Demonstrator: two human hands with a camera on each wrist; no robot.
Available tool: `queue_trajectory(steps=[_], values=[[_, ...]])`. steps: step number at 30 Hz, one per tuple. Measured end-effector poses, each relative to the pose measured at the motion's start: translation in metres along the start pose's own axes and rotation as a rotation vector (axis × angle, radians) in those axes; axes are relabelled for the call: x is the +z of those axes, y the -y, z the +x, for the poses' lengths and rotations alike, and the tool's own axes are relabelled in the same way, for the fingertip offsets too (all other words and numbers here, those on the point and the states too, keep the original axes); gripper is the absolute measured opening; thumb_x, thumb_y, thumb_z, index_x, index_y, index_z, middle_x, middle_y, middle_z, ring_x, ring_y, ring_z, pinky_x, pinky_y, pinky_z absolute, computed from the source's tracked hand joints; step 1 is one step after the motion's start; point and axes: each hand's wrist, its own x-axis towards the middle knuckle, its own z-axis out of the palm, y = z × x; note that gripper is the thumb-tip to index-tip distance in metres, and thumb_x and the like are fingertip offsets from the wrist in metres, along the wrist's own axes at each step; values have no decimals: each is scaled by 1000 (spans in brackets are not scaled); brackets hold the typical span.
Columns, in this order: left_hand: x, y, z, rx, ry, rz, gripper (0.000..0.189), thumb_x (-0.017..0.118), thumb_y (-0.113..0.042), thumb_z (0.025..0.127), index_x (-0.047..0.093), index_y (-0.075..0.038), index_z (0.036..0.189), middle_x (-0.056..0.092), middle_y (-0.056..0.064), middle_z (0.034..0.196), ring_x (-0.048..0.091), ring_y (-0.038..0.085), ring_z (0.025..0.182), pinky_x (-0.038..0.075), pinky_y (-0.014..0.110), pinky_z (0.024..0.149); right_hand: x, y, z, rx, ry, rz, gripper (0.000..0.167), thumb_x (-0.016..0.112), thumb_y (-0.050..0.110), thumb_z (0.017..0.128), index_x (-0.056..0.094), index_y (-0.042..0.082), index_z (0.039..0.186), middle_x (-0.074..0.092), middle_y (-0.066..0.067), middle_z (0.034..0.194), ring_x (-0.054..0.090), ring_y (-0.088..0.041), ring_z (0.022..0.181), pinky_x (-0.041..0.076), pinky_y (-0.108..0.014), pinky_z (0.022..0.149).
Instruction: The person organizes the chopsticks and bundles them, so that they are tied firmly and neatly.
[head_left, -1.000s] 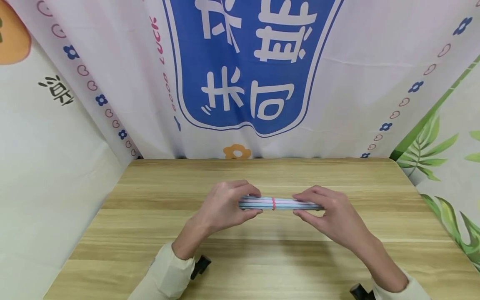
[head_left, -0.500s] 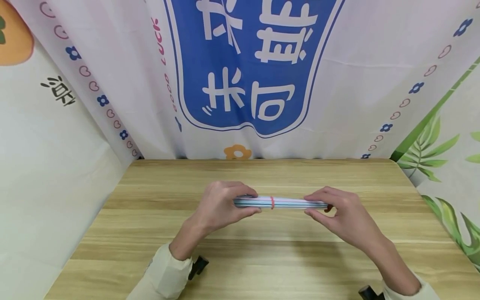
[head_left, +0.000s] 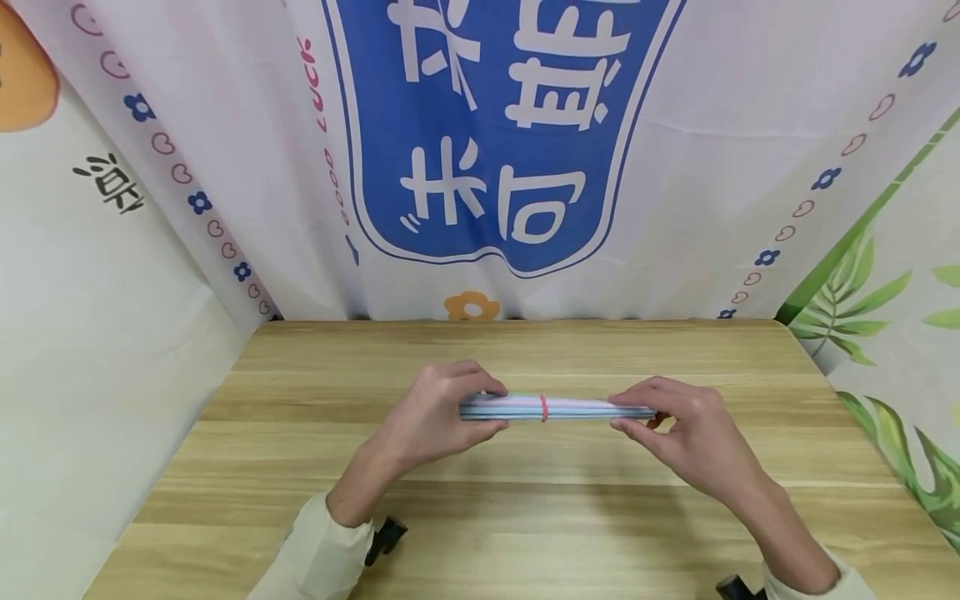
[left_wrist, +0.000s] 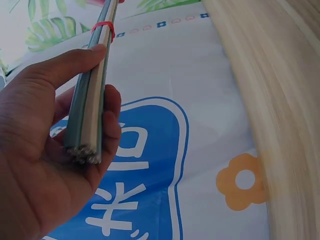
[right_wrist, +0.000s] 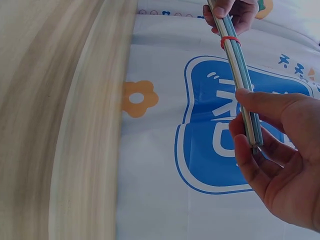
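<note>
A bundle of slim pastel blue, pink and white sticks (head_left: 577, 409) is held level above the table in the head view. A red rubber band (head_left: 544, 408) wraps its middle. My left hand (head_left: 431, 417) grips the bundle's left end, thumb on the near side and fingers on the far side. At the other end, my right hand (head_left: 686, 429) pinches it between thumb and fingers. In the left wrist view the stick ends (left_wrist: 82, 154) look silvery, lying over the left palm. The right wrist view shows the right thumb (right_wrist: 260, 102) pressed along the sticks.
A wood-grain table (head_left: 300, 442) lies beneath both hands. Behind it hangs a white cloth (head_left: 675, 208) with a blue printed panel and flowers. Leaf-patterned fabric (head_left: 885, 333) covers the right side. Black mounts (head_left: 386, 537) stick out near the cuffs.
My right fingertips have slid outward along the bundle to its right end. My left hand has shifted slightly left. The rubber band stays near the middle.
</note>
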Motion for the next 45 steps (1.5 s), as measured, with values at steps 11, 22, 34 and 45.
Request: queue_trajectory(steps=[11, 22, 34, 45], values=[[6, 15, -31, -43, -32, -63, 39, 90, -1, 76, 81, -11, 112, 79, 1, 105, 69, 9, 88, 58, 22, 74, 10, -2, -9, 69, 37, 92, 36, 91, -3, 79, 84, 21, 105, 79, 9, 100, 64, 0, 75, 57, -17, 65], [16, 25, -42, -86, -90, -95, 35, 94, -3, 76, 82, -11, 108, 81, 2, 105, 73, 11, 88, 61, 24, 74, 24, -11, -19, 87, 73, 146, 35, 91, -3, 80, 83, 20, 106, 80, 6, 102, 66, 2, 75, 58, -21, 63], [23, 33, -47, -131, -33, -66, 32, 94, -3, 77, 81, -11, 105, 76, 2, 106, 68, 10, 86, 57, 21, 71, 37, -20, -23, 161, 133, 153, 26, 90, 6, 85, 83, 23, 103, 79, 8, 98, 66, 2, 78, 58, -23, 65], [35, 43, -49, -133, 56, -86, 30, 91, 0, 79, 81, -10, 105, 78, 3, 108, 71, 13, 93, 60, 23, 78, 41, -30, -26, 200, 212, 174, 25, 88, 6, 87, 82, 24, 104, 79, 9, 99, 67, 1, 83, 58, -23, 67]])
